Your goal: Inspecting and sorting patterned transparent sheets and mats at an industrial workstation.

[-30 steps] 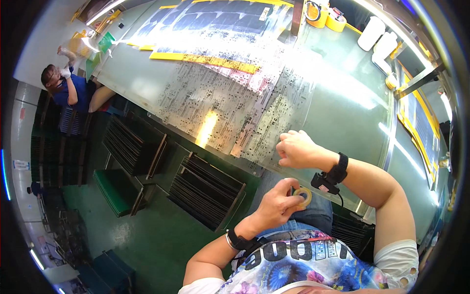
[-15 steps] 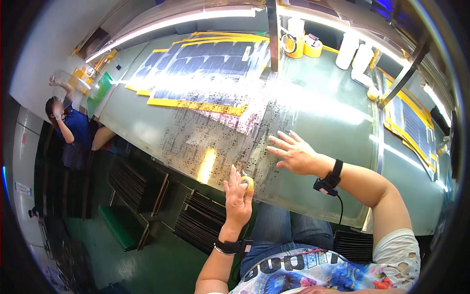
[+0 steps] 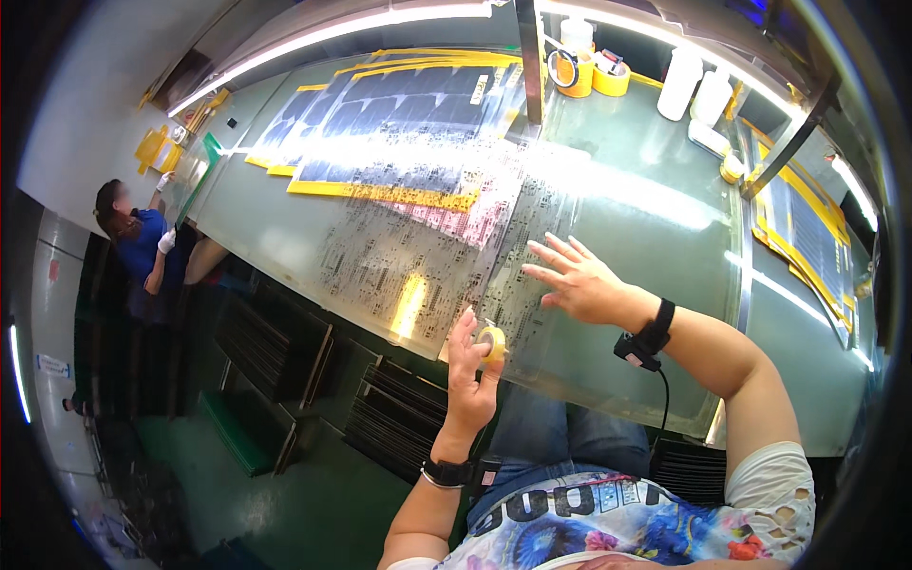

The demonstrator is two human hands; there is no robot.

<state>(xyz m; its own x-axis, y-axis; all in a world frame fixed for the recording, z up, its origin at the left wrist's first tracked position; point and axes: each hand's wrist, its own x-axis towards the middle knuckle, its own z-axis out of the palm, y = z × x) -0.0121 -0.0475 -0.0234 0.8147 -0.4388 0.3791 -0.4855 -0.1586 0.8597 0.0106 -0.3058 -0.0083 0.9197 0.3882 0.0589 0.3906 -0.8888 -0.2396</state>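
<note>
A small roll of yellow tape [image 3: 498,345] is in my left hand [image 3: 467,385], held between the thumb and fingers at the table's front edge. Beneath my hands spreads a clear film sheet [image 3: 370,261] covered in fine black printed patterns. My right hand [image 3: 581,285] is held flat, fingers spread, at the film's right side; whether the palm presses on it or hovers cannot be told. Several dark, yellow-bordered film sheets [image 3: 399,100] are stacked behind the printed film, partly overlapped by it.
Larger tape rolls [image 3: 610,80] and white bottles [image 3: 680,85] line the back of the glass-topped table [image 3: 655,256]. A metal post [image 3: 529,66] rises there. More yellow-edged sheets [image 3: 803,228] lie at right. Far left, a gloved co-worker [image 3: 142,237] handles a green-edged panel [image 3: 198,180]. Racks [image 3: 271,351] stand below.
My hands keep nearly the same pose over the film, with the left still holding the tape. The co-worker has lowered their raised arms to the green-edged panel. The view has shifted slightly.
</note>
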